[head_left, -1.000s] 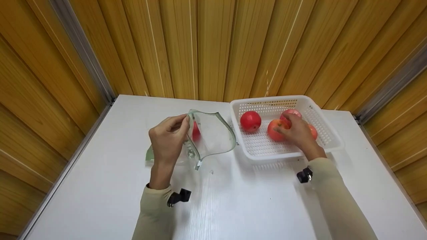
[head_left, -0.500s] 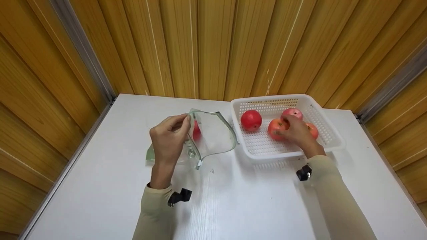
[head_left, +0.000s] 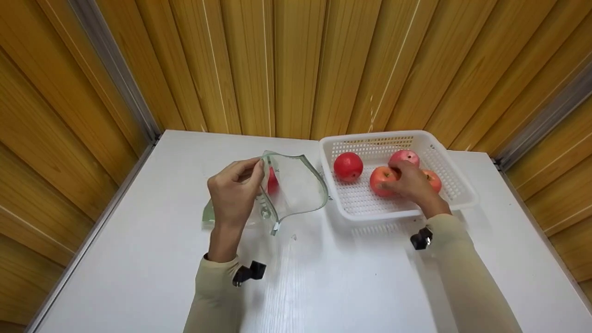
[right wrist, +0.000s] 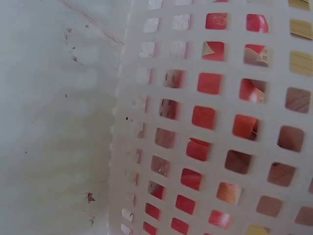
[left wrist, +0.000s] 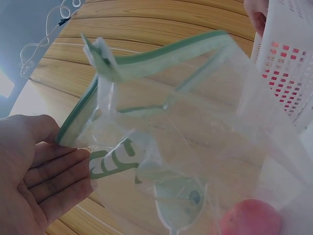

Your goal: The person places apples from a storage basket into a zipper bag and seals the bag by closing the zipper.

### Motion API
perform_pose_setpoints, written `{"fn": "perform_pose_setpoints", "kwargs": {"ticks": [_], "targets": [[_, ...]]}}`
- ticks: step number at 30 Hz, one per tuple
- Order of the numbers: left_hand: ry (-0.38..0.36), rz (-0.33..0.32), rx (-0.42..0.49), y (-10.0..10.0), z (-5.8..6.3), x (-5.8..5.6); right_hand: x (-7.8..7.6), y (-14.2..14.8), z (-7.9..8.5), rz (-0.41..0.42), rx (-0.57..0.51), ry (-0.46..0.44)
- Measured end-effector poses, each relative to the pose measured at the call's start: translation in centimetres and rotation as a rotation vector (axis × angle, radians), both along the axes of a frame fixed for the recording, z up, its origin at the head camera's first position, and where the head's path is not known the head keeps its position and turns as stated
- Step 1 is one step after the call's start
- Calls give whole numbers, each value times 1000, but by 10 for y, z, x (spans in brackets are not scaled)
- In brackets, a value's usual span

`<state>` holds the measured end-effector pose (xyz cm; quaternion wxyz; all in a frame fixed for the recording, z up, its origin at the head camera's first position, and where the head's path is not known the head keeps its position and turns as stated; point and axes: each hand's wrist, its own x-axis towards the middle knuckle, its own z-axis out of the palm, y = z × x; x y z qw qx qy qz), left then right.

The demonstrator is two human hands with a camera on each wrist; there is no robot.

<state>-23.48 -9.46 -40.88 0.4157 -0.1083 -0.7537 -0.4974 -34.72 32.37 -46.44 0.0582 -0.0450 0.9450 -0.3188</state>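
My left hand pinches the upper edge of a clear zip bag with green trim. The bag's mouth gapes toward the right. Inside it a red apple lies low in the left wrist view. My right hand reaches into a white plastic basket, thumb and fingers around an orange-red apple. Behind that hand sit a pinkish apple and another apple, partly covered. A darker red apple rests at the basket's left. Through the holes, the right wrist view shows only parts of hand and fruit.
Both bag and basket stand on a white table, the bag's mouth close to the basket's left wall. Wood-patterned panels rise behind the table and along both sides. A white cable hangs at the left wrist view's corner.
The orange-red apple shifts and turns slightly at my right hand's fingers, remaining in the basket. My left hand and the bag keep nearly the same place.
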Motion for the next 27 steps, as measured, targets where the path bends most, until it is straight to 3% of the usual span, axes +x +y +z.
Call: {"fn": "perform_pose_setpoints", "kwargs": {"ticks": [12,23,27], "targets": [[-11,-6,5,0,1,-1,-1,0,-1,-2,-35,-52],[8,-5,-6,0,-1,-1,1,-3,-4,38,39,69],[-2,2,5,1,-1,-1,3,-3,-1,15,9,37]]}}
